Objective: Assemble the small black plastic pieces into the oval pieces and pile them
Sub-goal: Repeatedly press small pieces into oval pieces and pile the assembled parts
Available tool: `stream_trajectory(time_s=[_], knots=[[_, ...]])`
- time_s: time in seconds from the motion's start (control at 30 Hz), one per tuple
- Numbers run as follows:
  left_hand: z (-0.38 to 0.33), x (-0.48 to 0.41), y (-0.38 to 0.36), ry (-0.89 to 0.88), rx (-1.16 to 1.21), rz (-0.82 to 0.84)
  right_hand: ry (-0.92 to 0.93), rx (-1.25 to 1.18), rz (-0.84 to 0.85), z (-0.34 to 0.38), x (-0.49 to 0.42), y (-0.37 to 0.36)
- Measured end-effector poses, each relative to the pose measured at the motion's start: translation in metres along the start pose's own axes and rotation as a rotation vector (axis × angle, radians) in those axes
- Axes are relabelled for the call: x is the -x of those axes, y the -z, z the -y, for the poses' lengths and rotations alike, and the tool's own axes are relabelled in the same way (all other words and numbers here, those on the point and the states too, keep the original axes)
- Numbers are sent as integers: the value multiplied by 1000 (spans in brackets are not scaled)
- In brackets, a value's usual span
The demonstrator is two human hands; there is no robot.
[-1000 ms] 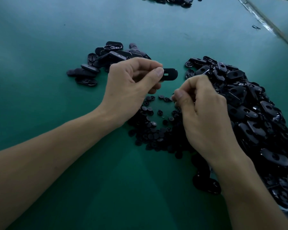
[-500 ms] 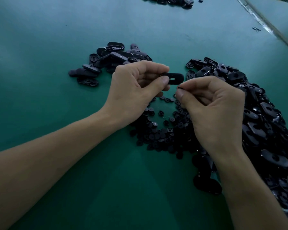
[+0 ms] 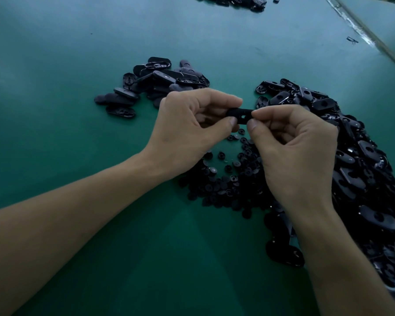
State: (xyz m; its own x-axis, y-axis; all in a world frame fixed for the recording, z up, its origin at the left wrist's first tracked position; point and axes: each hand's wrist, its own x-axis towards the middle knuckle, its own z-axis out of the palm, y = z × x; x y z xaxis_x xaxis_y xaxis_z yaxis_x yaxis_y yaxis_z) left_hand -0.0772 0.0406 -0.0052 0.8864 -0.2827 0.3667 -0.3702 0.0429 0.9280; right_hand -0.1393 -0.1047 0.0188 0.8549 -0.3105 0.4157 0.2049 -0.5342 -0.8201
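Observation:
Above the green table, my left hand (image 3: pixel 192 126) pinches a black oval piece (image 3: pixel 240 115) between thumb and fingers. My right hand (image 3: pixel 290 142) meets it from the right, with thumb and forefinger pinched at the oval's right end; whatever small piece they hold is hidden. Beneath both hands lies a heap of small round black pieces (image 3: pixel 224 179). A large heap of loose oval pieces (image 3: pixel 342 142) spreads along the right. A smaller pile of oval pieces (image 3: pixel 155 85) lies beyond my left hand.
The green table surface (image 3: pixel 78 110) stretches left and toward me. Another dark heap of parts (image 3: pixel 237 1) sits at the far edge. The table's right edge (image 3: pixel 360 33) runs diagonally at top right, with a small loose part (image 3: pixel 352 39) near it.
My right hand rose from the heap of small pieces and closed in on the oval piece. My left hand lowered the oval slightly toward it. The fingertips now meet at the oval.

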Motion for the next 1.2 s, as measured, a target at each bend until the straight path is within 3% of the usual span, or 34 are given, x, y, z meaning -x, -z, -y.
stream_trajectory(time_s=[0.57, 0.8, 1.2], knots=[[-1, 3, -2, -60, -79, 39, 57, 61, 31, -1, 1, 0], [-1, 4, -2, -114, -200, 41, 7, 57, 156, -4, -3, 6], [1, 2, 0, -98, -196, 64, -29, 68, 75, -2, 0, 2]])
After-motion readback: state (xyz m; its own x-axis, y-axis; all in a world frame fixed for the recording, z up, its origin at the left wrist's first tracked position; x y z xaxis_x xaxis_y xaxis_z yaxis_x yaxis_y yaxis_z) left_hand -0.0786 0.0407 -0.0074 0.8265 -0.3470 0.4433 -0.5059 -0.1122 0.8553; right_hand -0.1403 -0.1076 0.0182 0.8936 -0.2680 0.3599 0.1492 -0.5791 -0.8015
